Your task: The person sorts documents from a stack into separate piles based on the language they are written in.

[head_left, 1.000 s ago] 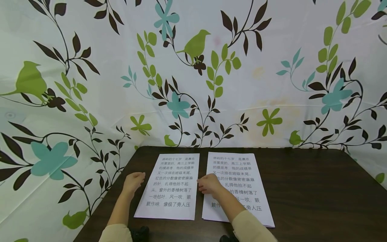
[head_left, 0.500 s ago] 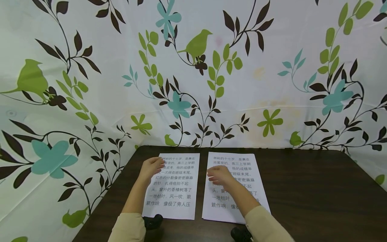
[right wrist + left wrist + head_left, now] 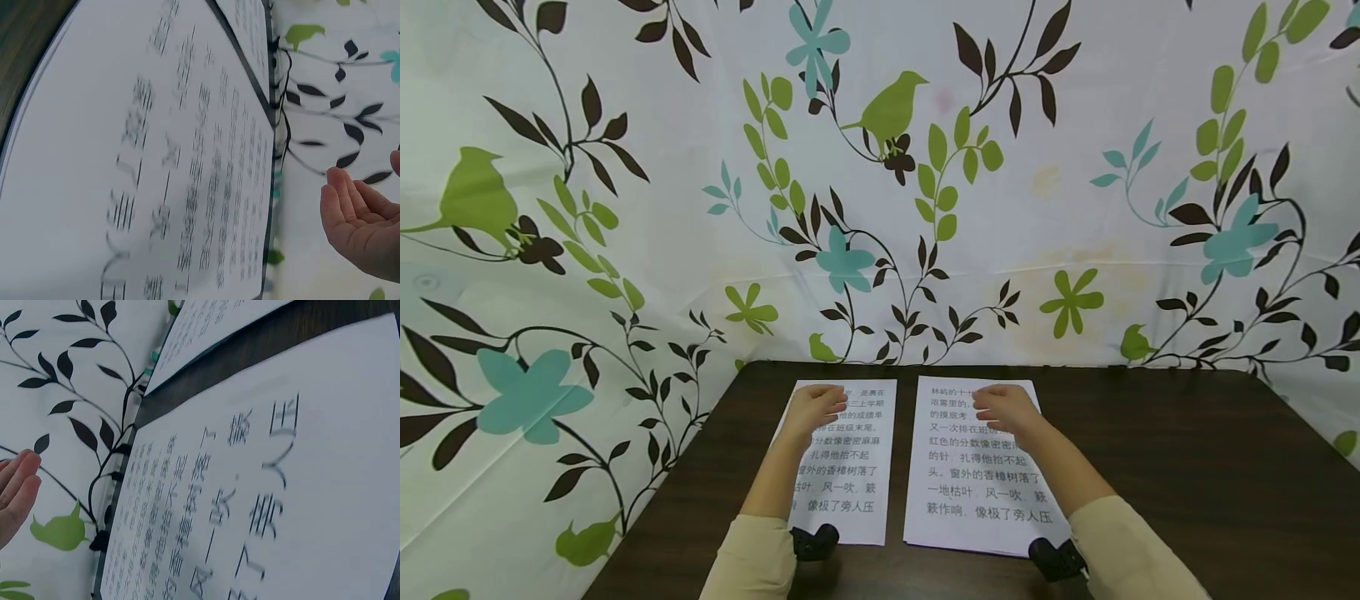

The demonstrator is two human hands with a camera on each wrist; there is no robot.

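Note:
Two printed papers lie side by side on a dark wooden table, with a narrow strip of wood between them. My left hand (image 3: 816, 408) hovers over the upper part of the left sheet (image 3: 846, 521), overlapping its top lines in the head view. Over the upper right of the right-hand stack of paper (image 3: 955, 525) is my right hand (image 3: 1009, 410), its fingers pointing left. Layered edges show along that stack's near side. Both hands hold nothing; loosely bent fingers show on the right hand (image 3: 362, 219) in the right wrist view and on the left hand (image 3: 15, 497) in the left wrist view.
The dark tabletop (image 3: 1180, 467) stretches off to the right of the stack. Behind its far edge hangs a white cloth (image 3: 970, 317) patterned with leaves, birds and flowers. A black wrist device (image 3: 816, 542) sits under the left forearm, another black device (image 3: 1056, 558) under the right.
My left hand has moved right and away from me, from beside the left sheet to over it. My right hand has shifted right and away from me, from the stack's left edge across it.

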